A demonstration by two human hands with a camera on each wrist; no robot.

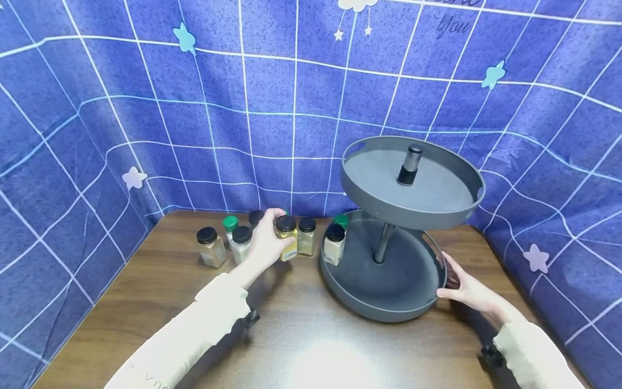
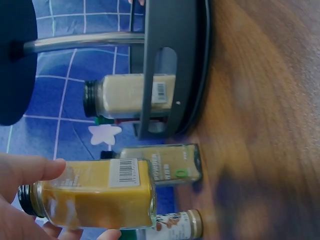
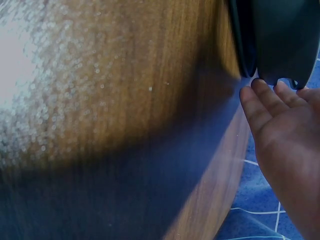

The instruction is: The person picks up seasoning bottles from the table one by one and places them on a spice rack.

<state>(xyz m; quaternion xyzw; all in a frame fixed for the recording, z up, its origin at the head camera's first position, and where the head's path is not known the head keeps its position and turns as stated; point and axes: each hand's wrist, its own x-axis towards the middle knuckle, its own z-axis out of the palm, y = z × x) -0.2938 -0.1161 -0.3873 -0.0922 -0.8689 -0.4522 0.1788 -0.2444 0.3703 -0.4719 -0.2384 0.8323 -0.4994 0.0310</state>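
L hand [image 1: 264, 239]: arm fwd, grips yellow jar [image 1: 290, 250] | R hand [image 1: 465, 287]: fingers near-straight, touch lwr tray [image 1: 384, 314]

"You" on blue cloth [image 1: 311, 97]; barcodes on yellow jar [image 2: 100, 200], cream jar [image 2: 127, 95]; other lettering unclear.

The head view is bright and mostly crisp, apparently lit from above: burnt-out white glare sits at 6 o'clock on the tabletop [image 1: 301, 324], and soft shadows lie beneath the sleeves [image 1: 180, 329] toward 7 and 4 o'clock. The curtain [image 1: 272, 129] is evenly lit. The left wrist view is dimmer, the upper tray [image 2: 15, 65] nearly black toward 10 o'clock and the tabletop blurred at 3. The right wrist view is soft, with speckled glare toward 9 o'clock, a broad shadow toward 8, and the right hand [image 3: 287, 127] shaded at 3.
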